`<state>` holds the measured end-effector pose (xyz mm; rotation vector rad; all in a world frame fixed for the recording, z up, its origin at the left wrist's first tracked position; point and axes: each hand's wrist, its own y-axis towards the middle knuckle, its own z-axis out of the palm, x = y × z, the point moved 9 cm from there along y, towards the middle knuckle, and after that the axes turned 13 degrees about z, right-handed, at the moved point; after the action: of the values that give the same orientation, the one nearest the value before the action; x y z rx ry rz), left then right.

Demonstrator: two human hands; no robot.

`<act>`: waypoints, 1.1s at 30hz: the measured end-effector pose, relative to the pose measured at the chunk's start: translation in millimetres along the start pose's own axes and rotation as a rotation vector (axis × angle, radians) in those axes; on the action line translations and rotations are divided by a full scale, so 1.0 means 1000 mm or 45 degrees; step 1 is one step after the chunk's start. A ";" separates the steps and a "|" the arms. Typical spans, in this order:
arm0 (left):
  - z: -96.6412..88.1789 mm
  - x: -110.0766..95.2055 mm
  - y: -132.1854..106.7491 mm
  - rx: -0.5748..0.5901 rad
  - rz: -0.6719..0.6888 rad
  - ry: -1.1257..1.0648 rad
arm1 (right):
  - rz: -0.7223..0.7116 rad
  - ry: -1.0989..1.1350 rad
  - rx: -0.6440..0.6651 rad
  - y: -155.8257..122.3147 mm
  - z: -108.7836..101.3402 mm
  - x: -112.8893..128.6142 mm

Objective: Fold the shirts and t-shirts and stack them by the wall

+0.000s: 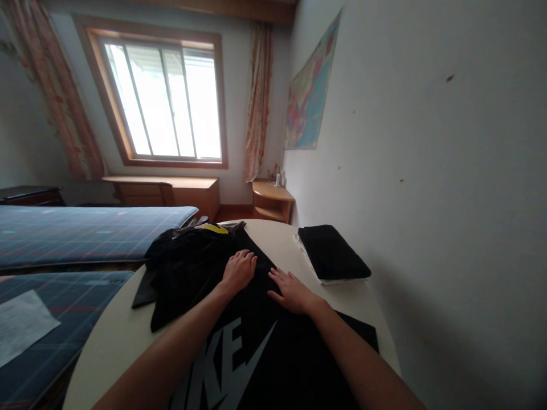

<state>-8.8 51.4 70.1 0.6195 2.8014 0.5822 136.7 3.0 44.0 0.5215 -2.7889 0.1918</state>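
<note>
Hands flat on black garment [256, 341] spread over worktop [115, 336]: left hand [239, 270] and right hand [293, 291], fingers extended, gripping nothing; folded black cloth [332, 251] beyond the garment.

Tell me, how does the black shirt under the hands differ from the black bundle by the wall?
The black shirt lies spread out flat; the folded black cloth is a neat stack. The shirt shows big pale lettering; the folded cloth looks plain. Both hands, left hand and right hand, rest on the shirt; nothing touches the folded cloth. Both sit on the round table.

Black shirt [256, 341] cut off by the bottom edge
</note>
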 end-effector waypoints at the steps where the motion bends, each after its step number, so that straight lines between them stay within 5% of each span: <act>1: 0.003 -0.005 -0.003 0.015 0.026 -0.023 | -0.011 0.005 -0.014 0.002 -0.001 -0.001; 10: 0.030 0.013 -0.012 0.115 0.012 -0.079 | -0.024 0.083 -0.217 -0.004 -0.030 -0.008; 20: 0.023 0.045 -0.011 0.008 -0.053 -0.103 | 0.237 0.070 -0.088 -0.037 -0.053 -0.055; 27: 0.004 0.023 -0.019 -0.072 0.142 -0.200 | 0.204 0.000 -0.016 -0.076 -0.074 -0.038; 33: 0.004 0.019 -0.023 -0.046 0.169 -0.244 | 0.179 -0.049 0.244 -0.108 -0.079 -0.009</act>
<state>-32.3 42.0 54.4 0.8131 2.5808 0.5639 205.9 -79.5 124.3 0.3750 -2.8622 0.4887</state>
